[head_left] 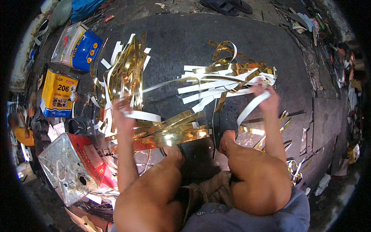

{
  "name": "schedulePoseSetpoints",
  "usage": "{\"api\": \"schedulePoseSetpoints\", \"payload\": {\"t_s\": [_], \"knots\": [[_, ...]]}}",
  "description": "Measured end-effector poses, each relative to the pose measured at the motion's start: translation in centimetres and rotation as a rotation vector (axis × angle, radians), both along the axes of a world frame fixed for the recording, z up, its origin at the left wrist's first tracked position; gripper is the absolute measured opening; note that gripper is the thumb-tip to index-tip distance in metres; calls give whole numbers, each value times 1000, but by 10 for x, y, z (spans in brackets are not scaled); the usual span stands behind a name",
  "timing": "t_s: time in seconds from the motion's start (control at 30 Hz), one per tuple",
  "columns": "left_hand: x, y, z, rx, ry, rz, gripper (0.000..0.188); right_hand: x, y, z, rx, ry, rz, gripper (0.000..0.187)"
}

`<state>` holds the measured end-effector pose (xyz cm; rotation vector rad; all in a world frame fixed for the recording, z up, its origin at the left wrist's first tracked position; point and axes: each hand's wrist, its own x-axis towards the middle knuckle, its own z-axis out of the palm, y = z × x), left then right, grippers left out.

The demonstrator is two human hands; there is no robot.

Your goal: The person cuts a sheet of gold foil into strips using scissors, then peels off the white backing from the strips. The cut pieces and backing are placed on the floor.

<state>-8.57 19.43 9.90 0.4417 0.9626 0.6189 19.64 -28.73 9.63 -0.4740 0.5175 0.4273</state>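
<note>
My left hand is closed on the end of a white strip that curves off to the right. It hovers by the lower end of a loose pile of gold and white strips. My right hand grips another white strip, which hangs down toward my foot. Just beyond that hand lies a second pile of white and gold strips. A long thin strip stretches across the gap between the piles. Wide shiny gold strips lie near my feet.
At the left stand a blue and silver can, a yellow and blue can and a dented red and silver can. Dark sandals lie at the far edge. Scraps line the right side. A person in yellow is far left.
</note>
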Motion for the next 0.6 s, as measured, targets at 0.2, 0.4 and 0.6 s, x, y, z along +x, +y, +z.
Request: {"api": "schedulePoseSetpoints", "payload": {"t_s": [0.2,0.4,0.6], "knots": [[-86,106,-22,274,54,486,22,74,-153,-41,-773,56,-662,22],[-15,12,-10,1121,620,17,25,-36,42,-49,-1892,-1023,1002,39],[30,-149,26,1059,438,-912,18,-103,134,-76,-1529,-1639,1362,28]]}}
